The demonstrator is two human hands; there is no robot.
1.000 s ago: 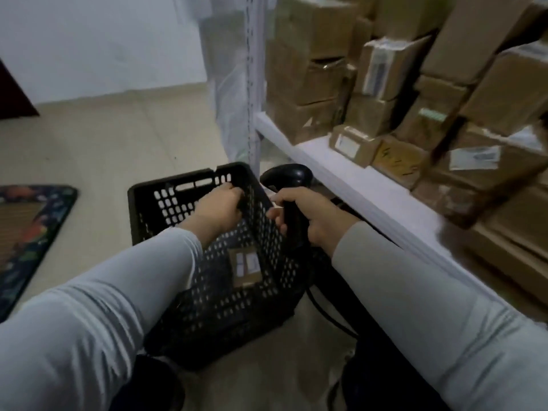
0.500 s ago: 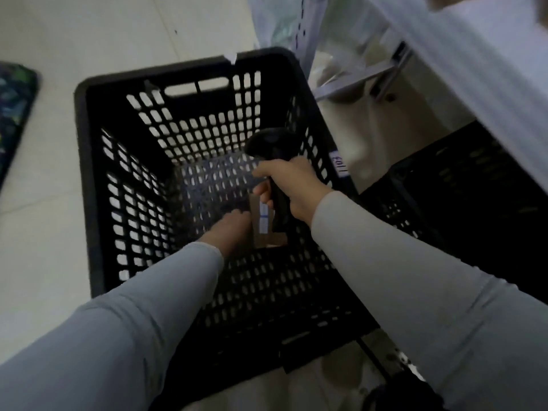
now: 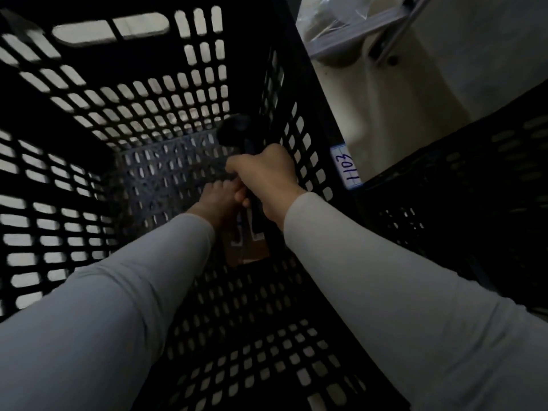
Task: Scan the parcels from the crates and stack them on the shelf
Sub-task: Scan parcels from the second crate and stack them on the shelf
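The view looks straight down into a black perforated crate [image 3: 74, 161], whose walls fill most of the frame. At its bottom, just past centre toward 6 o'clock, lies a small brown parcel [image 3: 249, 254] with pale label strips on its top face; it lies flat on the slotted floor of the crate, close to the wall at 3 o'clock.

The left hand [image 3: 218, 201] reaches down from 7 o'clock in a light grey sleeve [image 3: 118, 292] and lies on the parcel's far end. Its fingertips are tucked under the other hand, so it cannot be told whether they curl round the parcel or only touch it.

The right hand [image 3: 264, 179] comes in from 4 o'clock in a pale sleeve [image 3: 385, 277], above the parcel and partly over the left hand. Its fingers are wrapped tightly round the handle of a black barcode scanner [image 3: 237, 130], whose rounded head juts toward 12 o'clock.

On the crate's rim at 3 o'clock sits a white tag [image 3: 345, 167] handwritten "1103". Beyond it, at 3 to 4 o'clock, stands a second black crate [image 3: 474, 203]. Pale floor [image 3: 385, 108] shows at 1 o'clock, with a grey metal shelf frame [image 3: 382, 40] above it.
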